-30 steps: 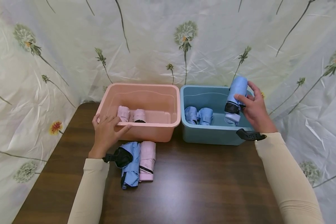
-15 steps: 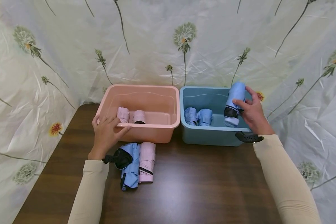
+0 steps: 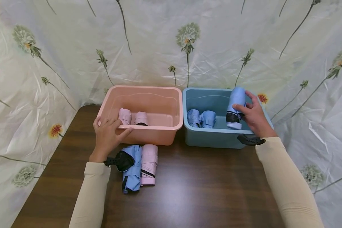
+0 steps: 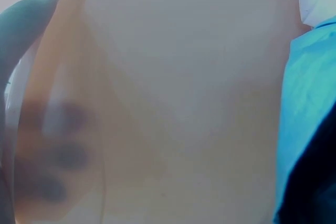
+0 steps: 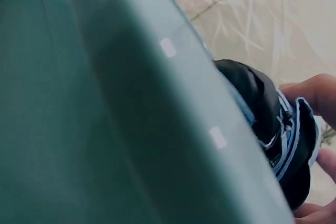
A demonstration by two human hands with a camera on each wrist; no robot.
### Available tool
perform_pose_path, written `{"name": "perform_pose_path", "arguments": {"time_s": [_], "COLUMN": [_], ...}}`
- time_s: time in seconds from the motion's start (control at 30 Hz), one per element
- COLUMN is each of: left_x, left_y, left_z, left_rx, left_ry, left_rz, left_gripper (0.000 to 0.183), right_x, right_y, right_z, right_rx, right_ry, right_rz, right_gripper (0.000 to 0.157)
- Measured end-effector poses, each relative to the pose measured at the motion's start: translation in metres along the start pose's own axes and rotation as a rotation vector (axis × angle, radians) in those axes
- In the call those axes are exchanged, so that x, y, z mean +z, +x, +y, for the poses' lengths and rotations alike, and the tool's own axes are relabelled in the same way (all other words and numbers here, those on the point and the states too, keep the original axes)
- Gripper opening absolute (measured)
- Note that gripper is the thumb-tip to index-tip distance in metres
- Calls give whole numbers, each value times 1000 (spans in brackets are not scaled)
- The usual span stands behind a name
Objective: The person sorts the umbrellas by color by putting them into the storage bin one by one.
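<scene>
My right hand (image 3: 256,116) grips a folded blue umbrella (image 3: 237,97) by its side, thumb across the near face. The umbrella stands nearly upright, its pale end down inside the blue bin (image 3: 216,139). In the right wrist view its black part (image 5: 252,90) shows past the bin wall, with fingertips beside it. Two more folded blue umbrellas (image 3: 208,118) lie at that bin's left. My left hand (image 3: 107,134) holds the front left rim of the pink bin (image 3: 151,135), fingers inside and thumb outside; fingertip shadows show through the wall in the left wrist view. Two folded pink umbrellas (image 3: 125,116) are inside.
On the brown table (image 3: 205,183), a folded blue umbrella (image 3: 133,171) and a folded pink umbrella (image 3: 149,164) lie side by side before the pink bin, partly under my left wrist strap. A floral curtain (image 3: 148,41) hangs behind and at both sides.
My right hand has lowered the blue umbrella farther into the blue bin and moved slightly left, bringing it more upright. The left hand has stayed on the pink bin's rim.
</scene>
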State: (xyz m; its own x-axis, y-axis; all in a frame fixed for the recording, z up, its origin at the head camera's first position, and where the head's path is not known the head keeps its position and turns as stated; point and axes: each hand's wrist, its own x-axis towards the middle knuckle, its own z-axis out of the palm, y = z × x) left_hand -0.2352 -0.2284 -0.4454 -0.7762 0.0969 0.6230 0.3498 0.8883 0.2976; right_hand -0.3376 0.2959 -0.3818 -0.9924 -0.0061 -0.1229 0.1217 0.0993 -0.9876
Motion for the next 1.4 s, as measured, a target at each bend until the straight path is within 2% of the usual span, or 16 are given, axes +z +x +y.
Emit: {"name": "perform_pose_path", "arguments": {"time_s": [0.23, 0.53, 0.93, 1.17, 1.4], "left_x": [-1, 0, 1, 0, 0], "left_y": [0, 0, 0, 0, 0], "left_z": [0, 1, -1, -1, 0], "left_rx": [0, 2, -6, -4, -9], "left_ry": [-6, -6, -7, -9, -12], "left_rz": [-1, 10, 11, 12, 9], "left_gripper": [45, 44, 43, 43, 42], "right_x": [0, 1, 3, 4, 3], "right_y": [1, 7, 8, 8, 10], "right_z": [5, 10, 10, 8, 11], "right_rx": [3, 12, 49, 76, 97], "right_ry": [-149, -285, -409, -438, -472], "right_rz": [-8, -19, -15, -39, -27], "right_gripper": [94, 98, 101, 99, 100]}}
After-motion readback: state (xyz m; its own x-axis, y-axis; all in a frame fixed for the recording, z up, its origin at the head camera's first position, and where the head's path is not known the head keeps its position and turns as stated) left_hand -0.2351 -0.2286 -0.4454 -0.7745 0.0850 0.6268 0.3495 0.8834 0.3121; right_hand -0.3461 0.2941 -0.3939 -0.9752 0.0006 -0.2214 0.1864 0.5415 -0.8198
